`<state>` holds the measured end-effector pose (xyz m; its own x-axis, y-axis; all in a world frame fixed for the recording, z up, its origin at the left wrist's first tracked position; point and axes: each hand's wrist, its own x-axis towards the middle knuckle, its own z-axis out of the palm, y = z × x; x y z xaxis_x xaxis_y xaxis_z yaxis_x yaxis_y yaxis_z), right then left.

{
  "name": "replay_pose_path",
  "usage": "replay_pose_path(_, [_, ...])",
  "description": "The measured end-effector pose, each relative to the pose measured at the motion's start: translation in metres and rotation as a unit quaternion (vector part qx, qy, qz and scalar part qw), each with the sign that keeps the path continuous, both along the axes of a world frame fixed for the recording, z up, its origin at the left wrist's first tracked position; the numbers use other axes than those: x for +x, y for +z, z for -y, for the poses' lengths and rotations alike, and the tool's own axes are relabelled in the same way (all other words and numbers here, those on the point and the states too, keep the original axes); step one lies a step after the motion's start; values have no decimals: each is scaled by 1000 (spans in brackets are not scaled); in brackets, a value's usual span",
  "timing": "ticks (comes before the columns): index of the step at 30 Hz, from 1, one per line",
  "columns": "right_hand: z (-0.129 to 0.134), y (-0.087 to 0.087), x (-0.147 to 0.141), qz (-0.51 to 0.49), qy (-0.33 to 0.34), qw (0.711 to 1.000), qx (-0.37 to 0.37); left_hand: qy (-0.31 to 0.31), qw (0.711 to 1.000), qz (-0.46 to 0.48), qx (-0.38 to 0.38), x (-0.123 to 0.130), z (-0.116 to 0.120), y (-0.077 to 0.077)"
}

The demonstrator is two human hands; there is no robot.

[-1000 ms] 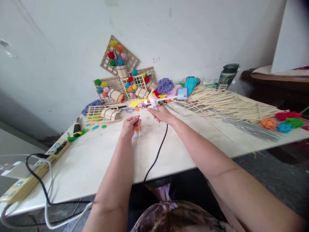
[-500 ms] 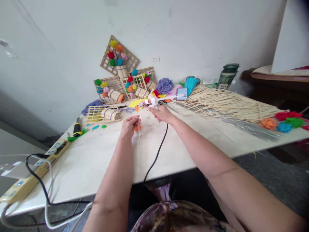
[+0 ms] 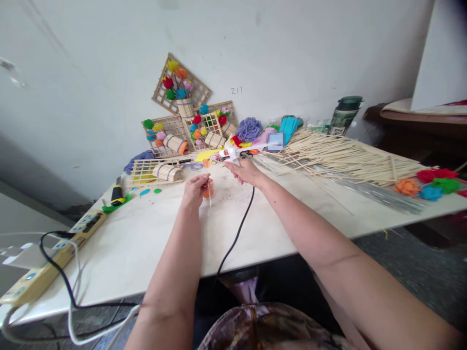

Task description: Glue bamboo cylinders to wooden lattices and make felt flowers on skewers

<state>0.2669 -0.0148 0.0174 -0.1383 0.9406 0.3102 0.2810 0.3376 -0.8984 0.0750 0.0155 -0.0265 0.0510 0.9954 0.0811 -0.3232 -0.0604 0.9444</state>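
Note:
My left hand (image 3: 195, 189) pinches a thin stem (image 3: 210, 200) that stands nearly upright, with a small orange petal piece (image 3: 206, 164) at its top. Beside those fingers, orange petals (image 3: 208, 189) lie on the table, partly hidden by the hand. My right hand (image 3: 243, 171) is wrapped round the handle of a white glue gun (image 3: 232, 150), whose nozzle points left toward the orange piece. A gap is visible between nozzle and stem. From the gun's handle a black cord (image 3: 237, 238) runs down over the table edge.
Bamboo lattice panels with felt flowers (image 3: 181, 80) lean on the wall. Thin bamboo sticks (image 3: 346, 153) and silvery wires (image 3: 379, 192) cover the right side. A utility knife (image 3: 117, 193) and a power strip (image 3: 54, 257) are at left. A dark green bottle (image 3: 345, 115) stands behind.
Almost nothing differs. The stem's orange tip has shifted very slightly left; both hands keep their hold.

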Motion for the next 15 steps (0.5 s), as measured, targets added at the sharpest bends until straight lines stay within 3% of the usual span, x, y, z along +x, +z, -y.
replay_pose_path(15, [-1,-2,0,-1,6,1000,-6,7,1000,8,5,-1,-2,-1])
